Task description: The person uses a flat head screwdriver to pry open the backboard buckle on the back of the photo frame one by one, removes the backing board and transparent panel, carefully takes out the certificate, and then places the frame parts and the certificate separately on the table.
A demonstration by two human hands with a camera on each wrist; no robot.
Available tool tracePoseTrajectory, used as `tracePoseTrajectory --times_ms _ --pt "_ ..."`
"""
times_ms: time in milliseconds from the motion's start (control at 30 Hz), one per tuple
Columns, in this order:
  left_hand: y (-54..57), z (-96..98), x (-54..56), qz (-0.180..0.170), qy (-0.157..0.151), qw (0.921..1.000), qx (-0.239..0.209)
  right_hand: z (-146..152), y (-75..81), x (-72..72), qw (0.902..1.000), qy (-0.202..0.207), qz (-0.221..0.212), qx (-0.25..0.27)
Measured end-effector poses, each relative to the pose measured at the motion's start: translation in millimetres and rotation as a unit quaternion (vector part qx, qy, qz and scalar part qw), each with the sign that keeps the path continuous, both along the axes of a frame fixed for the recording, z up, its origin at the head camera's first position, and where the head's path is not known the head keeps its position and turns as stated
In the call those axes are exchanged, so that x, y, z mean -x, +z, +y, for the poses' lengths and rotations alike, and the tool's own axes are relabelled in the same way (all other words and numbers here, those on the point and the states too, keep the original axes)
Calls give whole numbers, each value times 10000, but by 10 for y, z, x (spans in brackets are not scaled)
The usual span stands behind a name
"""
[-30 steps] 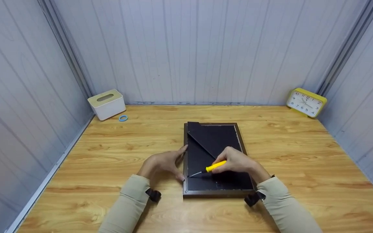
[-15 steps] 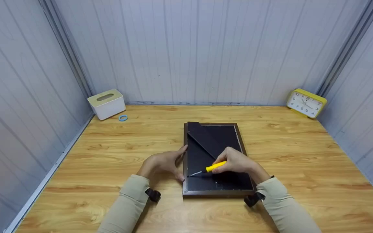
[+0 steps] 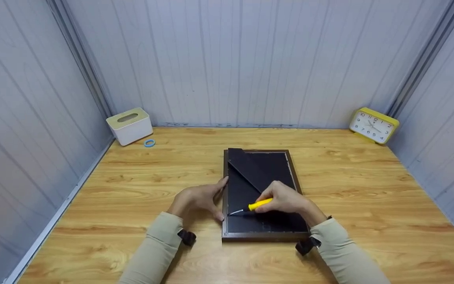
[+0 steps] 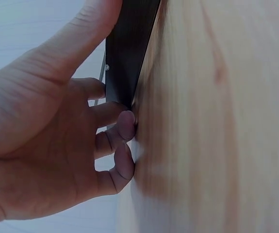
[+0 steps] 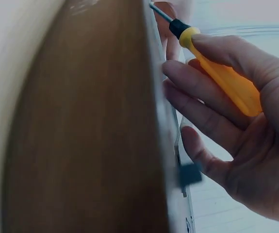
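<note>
We see the left hand [image 3: 201, 197], spread, against the dark frame [image 3: 267, 237] on the counter [image 3: 172, 165]; over the frame, the right hand [image 3: 284, 198] pinches the yellow screwdriver [image 3: 260, 204], its tip hard to make out. The tissue box's [image 3: 136, 133] inside is hidden.

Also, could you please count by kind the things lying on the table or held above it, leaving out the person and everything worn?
Dark frame with its back panel and flap, as one piece: 1
Screwdriver, held in the right hand: 1
Clock: 1
Tissue box: 1
Blue ring: 1
Total: 5
</note>
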State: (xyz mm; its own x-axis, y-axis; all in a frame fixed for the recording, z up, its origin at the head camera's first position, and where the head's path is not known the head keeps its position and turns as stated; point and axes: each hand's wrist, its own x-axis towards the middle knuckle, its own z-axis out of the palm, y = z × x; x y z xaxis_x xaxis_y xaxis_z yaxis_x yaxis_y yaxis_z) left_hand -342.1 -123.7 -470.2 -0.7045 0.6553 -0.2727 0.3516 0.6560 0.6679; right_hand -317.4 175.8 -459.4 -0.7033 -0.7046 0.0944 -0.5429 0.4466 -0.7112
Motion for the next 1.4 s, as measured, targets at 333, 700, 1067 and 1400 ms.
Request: tracePoseTrajectory --times_ms 333,700,1067,1400 --pt "-2 -4 3 -165 12 9998 -71 -130 81 -85 9983 -354 -33 456" --pt "6 -10 17 -179 -24 9998 -87 -385 247 -298 9923 -877 -177 862" --pt "-4 -17 3 -126 16 9999 -91 -722 522 -387 9944 -1045 58 161" --pt "1 -22 24 -158 -36 9998 -117 -967 657 -383 9941 -832 581 -378"
